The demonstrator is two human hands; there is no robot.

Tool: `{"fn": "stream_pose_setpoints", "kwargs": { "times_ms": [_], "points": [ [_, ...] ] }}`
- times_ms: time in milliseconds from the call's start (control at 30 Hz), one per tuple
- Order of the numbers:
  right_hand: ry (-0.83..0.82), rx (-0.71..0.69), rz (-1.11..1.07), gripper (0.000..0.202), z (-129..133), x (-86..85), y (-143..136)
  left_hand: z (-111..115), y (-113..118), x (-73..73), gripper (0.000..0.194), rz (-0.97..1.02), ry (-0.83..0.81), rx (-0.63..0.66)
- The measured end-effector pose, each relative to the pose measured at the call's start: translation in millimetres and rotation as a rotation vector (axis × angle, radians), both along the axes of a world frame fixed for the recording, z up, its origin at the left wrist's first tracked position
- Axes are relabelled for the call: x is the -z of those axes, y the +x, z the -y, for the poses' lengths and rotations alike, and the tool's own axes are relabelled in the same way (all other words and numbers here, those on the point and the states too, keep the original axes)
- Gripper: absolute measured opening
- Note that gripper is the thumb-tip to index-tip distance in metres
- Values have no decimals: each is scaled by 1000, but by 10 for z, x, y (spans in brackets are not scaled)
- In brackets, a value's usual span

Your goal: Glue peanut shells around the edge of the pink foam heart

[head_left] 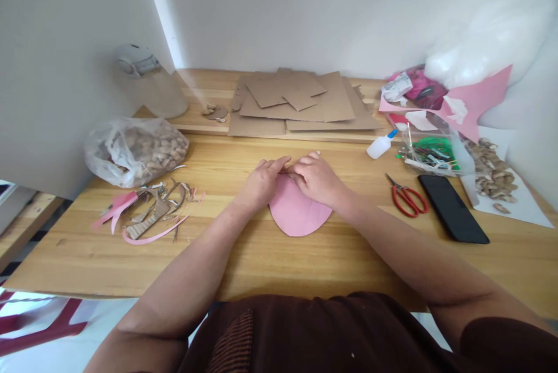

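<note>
A round pink piece (300, 216), like paper or felt, lies on the wooden table in front of me, its far part covered by my hands. At its far left edge, my left hand (260, 182) is closed with thumb and fingers pinching the rim. Close beside it, my right hand (317, 178) grips the same far edge with curled fingers. The fingertips of both hands almost meet there; what lies between them is too small to make out.
Cardboard sheets (300, 97) are stacked behind. To the right are a glue bottle (379, 147), red-handled pliers or scissors (407, 197), a black phone (453, 208) and dried slices (494, 172) on paper. At left sit a filled plastic bag (137, 149) and cardboard scraps (150, 216).
</note>
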State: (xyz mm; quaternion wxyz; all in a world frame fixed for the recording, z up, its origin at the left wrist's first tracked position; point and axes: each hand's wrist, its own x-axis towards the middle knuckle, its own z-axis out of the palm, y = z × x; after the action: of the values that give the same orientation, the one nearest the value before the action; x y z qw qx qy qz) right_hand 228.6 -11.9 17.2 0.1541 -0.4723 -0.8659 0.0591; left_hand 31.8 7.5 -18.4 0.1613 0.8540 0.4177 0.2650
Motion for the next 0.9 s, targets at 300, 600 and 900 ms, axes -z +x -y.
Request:
{"fn": "stream_pose_setpoints", "kwargs": {
  "times_ms": [300,600,900],
  "points": [
    [6,23,-27,24,15,12,15,-9,-16,-21,49,60,-16,-7],
    [156,43,-212,20,152,30,374,-7,-45,-69,50,86,-30,-44],
    [194,98,-221,19,285,75,575,-37,-51,-21,54,28,-26,-25]
  ]
}}
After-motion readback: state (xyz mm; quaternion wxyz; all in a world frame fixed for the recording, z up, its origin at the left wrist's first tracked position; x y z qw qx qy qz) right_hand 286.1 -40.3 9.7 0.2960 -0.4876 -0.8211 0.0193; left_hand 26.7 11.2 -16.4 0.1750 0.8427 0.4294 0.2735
